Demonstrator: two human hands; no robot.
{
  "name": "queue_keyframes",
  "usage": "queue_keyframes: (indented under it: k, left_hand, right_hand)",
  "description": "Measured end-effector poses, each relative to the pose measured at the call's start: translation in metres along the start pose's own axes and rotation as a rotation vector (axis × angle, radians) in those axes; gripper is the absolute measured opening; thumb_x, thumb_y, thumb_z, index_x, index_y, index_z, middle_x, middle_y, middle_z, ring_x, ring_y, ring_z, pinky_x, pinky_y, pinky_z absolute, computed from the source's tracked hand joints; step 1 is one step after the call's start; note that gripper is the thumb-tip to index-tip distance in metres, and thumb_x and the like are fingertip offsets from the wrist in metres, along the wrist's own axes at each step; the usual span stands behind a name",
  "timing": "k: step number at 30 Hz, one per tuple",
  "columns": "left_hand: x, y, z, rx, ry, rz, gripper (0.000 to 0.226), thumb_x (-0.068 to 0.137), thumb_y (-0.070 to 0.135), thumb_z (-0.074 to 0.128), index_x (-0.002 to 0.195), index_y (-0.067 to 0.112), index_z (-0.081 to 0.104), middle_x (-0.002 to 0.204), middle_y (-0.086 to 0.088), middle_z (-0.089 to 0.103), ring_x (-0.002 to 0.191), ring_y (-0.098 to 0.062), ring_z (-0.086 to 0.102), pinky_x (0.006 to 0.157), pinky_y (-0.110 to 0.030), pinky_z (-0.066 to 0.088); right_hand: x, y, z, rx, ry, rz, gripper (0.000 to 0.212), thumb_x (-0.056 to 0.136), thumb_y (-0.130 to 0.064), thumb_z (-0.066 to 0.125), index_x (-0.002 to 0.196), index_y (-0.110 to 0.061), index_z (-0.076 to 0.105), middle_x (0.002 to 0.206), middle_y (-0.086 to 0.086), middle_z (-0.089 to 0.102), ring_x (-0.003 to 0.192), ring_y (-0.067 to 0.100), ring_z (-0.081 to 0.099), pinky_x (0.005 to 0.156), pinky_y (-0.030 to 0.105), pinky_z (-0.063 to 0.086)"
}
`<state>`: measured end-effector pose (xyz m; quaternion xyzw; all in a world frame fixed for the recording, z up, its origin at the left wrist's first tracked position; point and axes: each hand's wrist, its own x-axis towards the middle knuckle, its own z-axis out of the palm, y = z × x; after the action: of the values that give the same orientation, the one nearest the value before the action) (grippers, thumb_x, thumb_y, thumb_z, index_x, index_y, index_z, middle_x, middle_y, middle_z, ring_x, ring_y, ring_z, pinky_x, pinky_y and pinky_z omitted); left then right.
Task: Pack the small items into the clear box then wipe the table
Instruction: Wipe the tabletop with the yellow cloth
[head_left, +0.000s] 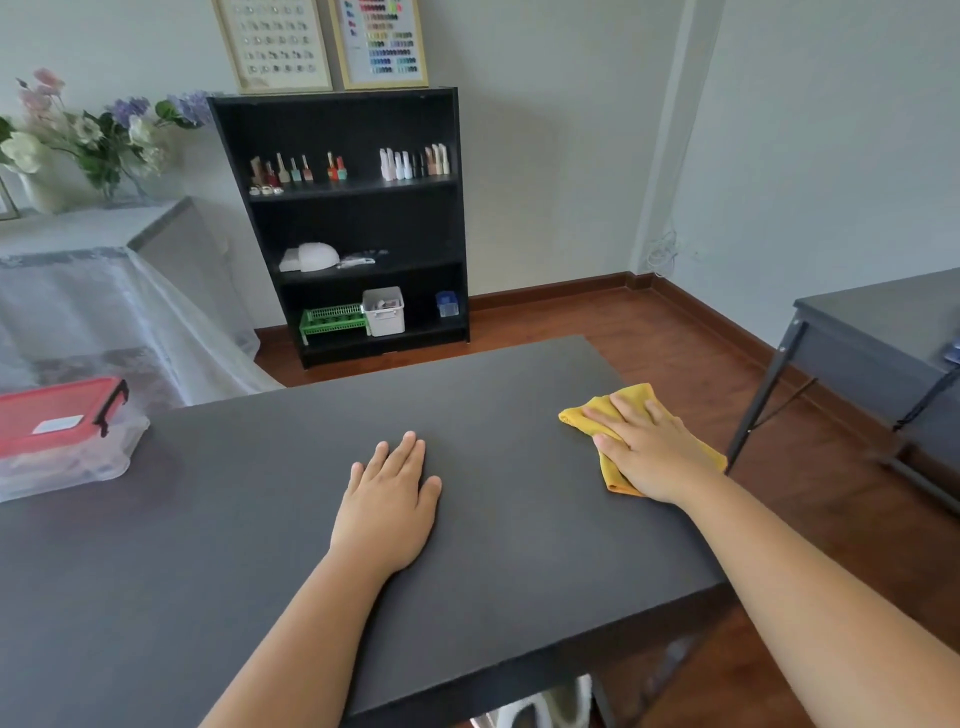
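A clear box (78, 462) with a red lid clipped on by black latches stands at the far left of the dark grey table (260, 519). My right hand (649, 447) presses flat on a yellow cloth (587, 415) near the table's right edge. My left hand (389, 499) lies flat on the bare tabletop in the middle, fingers together, holding nothing. No loose small items show on the table.
A black bookshelf (353, 223) with nail polish bottles and baskets stands against the far wall. A second grey table (883, 332) is at the right, across a strip of wooden floor. A covered counter with flowers (93, 135) sits at the left.
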<state>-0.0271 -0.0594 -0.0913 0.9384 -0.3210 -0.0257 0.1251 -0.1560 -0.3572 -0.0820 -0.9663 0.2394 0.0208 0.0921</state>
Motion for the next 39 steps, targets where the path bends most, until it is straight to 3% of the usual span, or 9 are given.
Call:
queue_keyframes:
  k: [6, 13, 18, 24, 29, 31, 35, 39]
  left_hand:
    - [-0.029, -0.006, -0.007, -0.012, -0.026, 0.031, 0.061, 0.098, 0.049, 0.021, 0.152, 0.023, 0.011, 0.161, 0.009, 0.003, 0.147, -0.018, -0.001, 0.117, -0.038, 0.001]
    - [-0.082, -0.037, -0.012, -0.012, -0.021, 0.045, 0.068, 0.094, 0.058, 0.021, 0.152, 0.026, 0.009, 0.159, 0.015, -0.001, 0.147, -0.013, -0.004, 0.116, -0.036, -0.002]
    - [-0.103, -0.049, -0.014, -0.013, -0.001, 0.029, 0.068, 0.094, 0.059, 0.022, 0.152, 0.027, 0.012, 0.159, 0.016, 0.002, 0.147, -0.013, -0.001, 0.117, -0.036, 0.0]
    - [-0.116, -0.058, -0.02, -0.031, 0.019, -0.031, 0.061, 0.098, 0.05, 0.026, 0.152, 0.024, 0.014, 0.16, 0.012, 0.005, 0.147, -0.016, 0.002, 0.117, -0.038, 0.003]
    - [-0.137, -0.089, -0.03, -0.019, 0.025, -0.106, 0.059, 0.098, 0.049, 0.025, 0.152, 0.026, 0.014, 0.159, 0.014, 0.005, 0.147, -0.015, 0.002, 0.117, -0.038, 0.003]
    - [-0.146, -0.106, -0.035, -0.015, 0.028, -0.134, 0.061, 0.097, 0.051, 0.024, 0.152, 0.027, 0.014, 0.159, 0.016, 0.004, 0.147, -0.014, 0.001, 0.117, -0.037, 0.002]
    - [-0.158, -0.131, -0.04, -0.007, 0.034, -0.165, 0.065, 0.094, 0.056, 0.023, 0.152, 0.028, 0.013, 0.158, 0.019, 0.002, 0.147, -0.012, 0.0, 0.118, -0.038, 0.001]
    - [-0.158, -0.132, -0.04, 0.005, 0.033, -0.166, 0.065, 0.095, 0.056, 0.022, 0.152, 0.028, 0.012, 0.158, 0.018, 0.002, 0.147, -0.013, 0.0, 0.118, -0.039, 0.001]
  right_hand:
    - [-0.06, 0.008, 0.01, -0.052, 0.028, 0.057, 0.048, 0.096, -0.054, 0.012, 0.145, -0.054, 0.005, 0.159, -0.016, 0.001, 0.144, 0.028, 0.004, 0.113, 0.048, 0.01]
    - [-0.088, -0.026, 0.024, -0.052, 0.029, 0.147, 0.05, 0.094, -0.057, 0.007, 0.143, -0.056, -0.002, 0.16, -0.013, -0.005, 0.145, 0.034, -0.003, 0.116, 0.05, 0.0]
    - [-0.097, -0.09, 0.033, 0.008, 0.001, -0.01, 0.05, 0.093, -0.06, 0.008, 0.143, -0.058, 0.001, 0.16, -0.012, -0.009, 0.145, 0.035, -0.01, 0.115, 0.051, -0.006]
    - [-0.109, -0.2, 0.051, 0.008, -0.072, -0.349, 0.05, 0.094, -0.06, 0.011, 0.144, -0.056, 0.006, 0.16, -0.011, -0.01, 0.144, 0.033, -0.016, 0.114, 0.051, -0.011]
    - [-0.115, -0.191, 0.051, 0.021, -0.097, -0.473, 0.047, 0.096, -0.058, 0.013, 0.142, -0.058, 0.006, 0.158, -0.02, -0.008, 0.146, 0.021, -0.014, 0.116, 0.046, -0.008]
    - [-0.11, -0.157, 0.046, 0.037, -0.076, -0.411, 0.046, 0.095, -0.057, 0.014, 0.14, -0.061, 0.006, 0.157, -0.024, -0.006, 0.146, 0.018, -0.011, 0.116, 0.045, -0.005]
    - [-0.076, -0.098, 0.029, -0.006, -0.035, -0.079, 0.048, 0.095, -0.055, 0.013, 0.142, -0.057, 0.006, 0.16, -0.016, -0.001, 0.146, 0.027, -0.001, 0.115, 0.05, 0.005]
    - [-0.041, -0.135, 0.029, -0.015, -0.012, 0.058, 0.051, 0.094, -0.053, 0.01, 0.145, -0.052, 0.008, 0.161, -0.007, 0.001, 0.143, 0.039, -0.002, 0.114, 0.054, -0.001]
